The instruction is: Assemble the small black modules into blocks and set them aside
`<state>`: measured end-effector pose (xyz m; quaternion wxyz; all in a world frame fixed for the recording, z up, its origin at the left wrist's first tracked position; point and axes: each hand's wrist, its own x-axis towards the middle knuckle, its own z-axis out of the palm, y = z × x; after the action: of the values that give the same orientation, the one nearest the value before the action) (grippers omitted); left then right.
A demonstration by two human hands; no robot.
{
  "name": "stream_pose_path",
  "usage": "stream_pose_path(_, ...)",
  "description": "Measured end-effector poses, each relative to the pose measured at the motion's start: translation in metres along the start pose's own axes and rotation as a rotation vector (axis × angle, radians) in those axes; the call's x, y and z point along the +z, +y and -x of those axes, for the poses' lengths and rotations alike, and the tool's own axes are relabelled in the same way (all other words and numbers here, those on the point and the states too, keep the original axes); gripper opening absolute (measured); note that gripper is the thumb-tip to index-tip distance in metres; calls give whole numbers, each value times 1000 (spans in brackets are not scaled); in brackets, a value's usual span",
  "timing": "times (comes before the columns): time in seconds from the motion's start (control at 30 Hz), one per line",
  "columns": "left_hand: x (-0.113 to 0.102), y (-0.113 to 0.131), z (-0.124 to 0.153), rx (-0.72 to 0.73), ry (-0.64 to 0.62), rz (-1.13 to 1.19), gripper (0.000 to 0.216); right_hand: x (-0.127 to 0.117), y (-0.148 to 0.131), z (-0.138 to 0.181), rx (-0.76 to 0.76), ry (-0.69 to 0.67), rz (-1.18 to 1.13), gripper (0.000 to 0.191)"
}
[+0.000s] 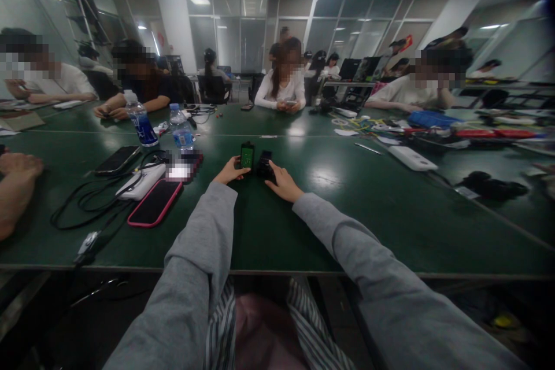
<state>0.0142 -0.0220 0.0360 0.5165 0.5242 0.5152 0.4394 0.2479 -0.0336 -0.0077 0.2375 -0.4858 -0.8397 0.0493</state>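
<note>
My left hand (230,172) reaches out over the dark green table (303,219) and pinches a small black device with a green screen (247,156), holding it upright. My right hand (281,182) lies just right of it, fingers curled over a small black object (265,165) resting on the table. Both arms wear grey sleeves. What lies under my right palm is hidden.
A phone in a pink case (155,203), a white power bank (141,181), black cables (87,199), a dark phone (116,159) and two water bottles (141,119) lie left. A white bar (411,158) and cluttered gear lie right. Several people sit around the table.
</note>
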Motion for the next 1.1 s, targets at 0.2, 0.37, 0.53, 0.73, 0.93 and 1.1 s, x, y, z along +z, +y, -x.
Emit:
stream_pose_path(0.2,0,3,4,16,-11,10,81,-1,-1,0,-1,6,-2,79)
stream_pose_path(0.37,0,7,10,68,6,-99,83,0,1,0,-14,19,-9,79)
stream_pose_path(0.53,1,9,11,94,-11,-235,84,4,4,-1,-12,35,-16,79)
stream_pose_path(0.73,1,2,3,121,-31,-212,76,6,6,-1,-21,51,-21,78)
stream_pose_path(0.93,1,8,9,115,-28,-197,76,7,6,-1,-32,67,-33,78)
stream_pose_path(1.1,1,12,13,109,-26,-218,75,6,6,0,-32,70,-35,78)
